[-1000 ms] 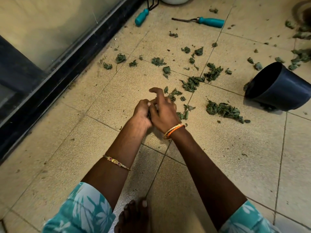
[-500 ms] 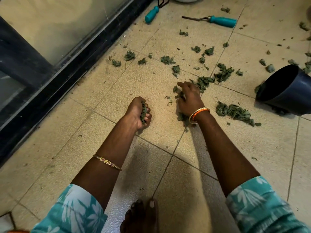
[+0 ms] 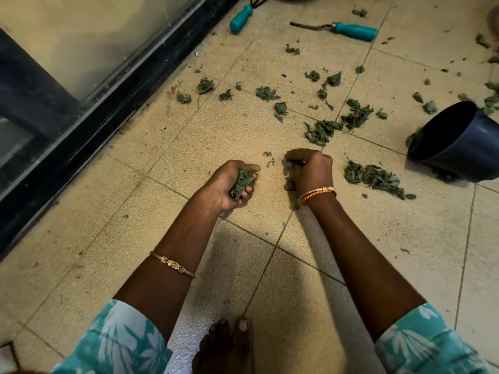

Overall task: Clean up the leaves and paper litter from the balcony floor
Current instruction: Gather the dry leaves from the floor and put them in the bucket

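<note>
One wad of green leaves clenched in the left hand, fingers curled round it, palm turned inward just above the tiled floor. Just right of it, the right hand down on the floor, fingers curled over a small clump of leaves showing beneath the palm and wrist; gripped or merely raked, hard to tell. Further right of that hand, close by, a long heap of leaves lying flat on the tile. Beyond both hands, scattered leaf scraps spread across several tiles, thicker toward the right. Far right of the hands, a dark plastic pot tipped on its side, mouth facing the hands, more scraps around its rim. Well beyond the hands, two teal-handled garden tools: one lying flat with its metal shaft pointing left, another near the dark door track running diagonally on the left. Gold bracelet on the left forearm, orange and gold bangles on the right wrist. Teal floral sleeves and bare toes nearest the camera.
</note>
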A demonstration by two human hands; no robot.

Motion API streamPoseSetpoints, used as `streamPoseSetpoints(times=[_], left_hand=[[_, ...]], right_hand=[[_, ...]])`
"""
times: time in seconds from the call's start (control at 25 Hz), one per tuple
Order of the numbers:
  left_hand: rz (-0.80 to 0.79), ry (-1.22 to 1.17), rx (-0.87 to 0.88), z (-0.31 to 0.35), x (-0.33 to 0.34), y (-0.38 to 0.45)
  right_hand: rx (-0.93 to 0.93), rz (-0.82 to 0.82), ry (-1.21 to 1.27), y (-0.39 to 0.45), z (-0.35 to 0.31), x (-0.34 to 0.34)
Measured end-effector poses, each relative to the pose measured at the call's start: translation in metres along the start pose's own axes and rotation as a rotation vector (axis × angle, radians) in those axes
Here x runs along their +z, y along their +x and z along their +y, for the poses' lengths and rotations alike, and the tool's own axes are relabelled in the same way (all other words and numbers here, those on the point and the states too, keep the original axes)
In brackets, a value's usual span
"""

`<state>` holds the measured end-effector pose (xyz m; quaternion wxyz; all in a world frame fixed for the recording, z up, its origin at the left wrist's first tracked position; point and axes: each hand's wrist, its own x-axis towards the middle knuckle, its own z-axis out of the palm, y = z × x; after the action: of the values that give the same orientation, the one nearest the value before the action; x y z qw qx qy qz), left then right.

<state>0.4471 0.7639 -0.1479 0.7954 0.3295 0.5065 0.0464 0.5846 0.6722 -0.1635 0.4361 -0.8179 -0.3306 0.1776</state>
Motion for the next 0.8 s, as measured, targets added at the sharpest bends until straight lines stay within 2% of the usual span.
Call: streamPoseSetpoints(times=[0.08,0.24,0.36,0.44,0.56,0.64,0.72,0.8], left_hand=[[-0.013,0.052,-0.001,-0.005,0.006,-0.002],[0.015,0.051,-0.014,-0.012,0.014,-0.007],[0.064,0.124,0.044,-0.014,0.013,-0.006],[0.044,0.155,0.045,-0.015,0.011,-0.005],[0.020,0.159,0.014,-0.014,0.009,-0.003],[0.054,0.169,0.024,-0.014,0.008,-0.006],[0.065,0.128,0.024,-0.015,0.009,-0.011],[0.065,0.094,0.015,-0.017,0.010,-0.014]], right_hand=[[-0.022,0.072,-0.032,-0.020,-0.024,0.003],[-0.153,-0.133,-0.145,-0.063,-0.048,0.024],[-0.248,-0.225,-0.202,-0.072,-0.045,0.022],[-0.200,-0.243,-0.075,-0.063,-0.042,0.011],[-0.125,-0.151,0.023,-0.041,-0.026,-0.013],[-0.118,-0.198,-0.184,-0.024,-0.005,-0.030],[-0.096,-0.346,-0.430,-0.013,0.012,-0.040],[-0.127,-0.482,-0.541,-0.014,0.022,-0.038]])
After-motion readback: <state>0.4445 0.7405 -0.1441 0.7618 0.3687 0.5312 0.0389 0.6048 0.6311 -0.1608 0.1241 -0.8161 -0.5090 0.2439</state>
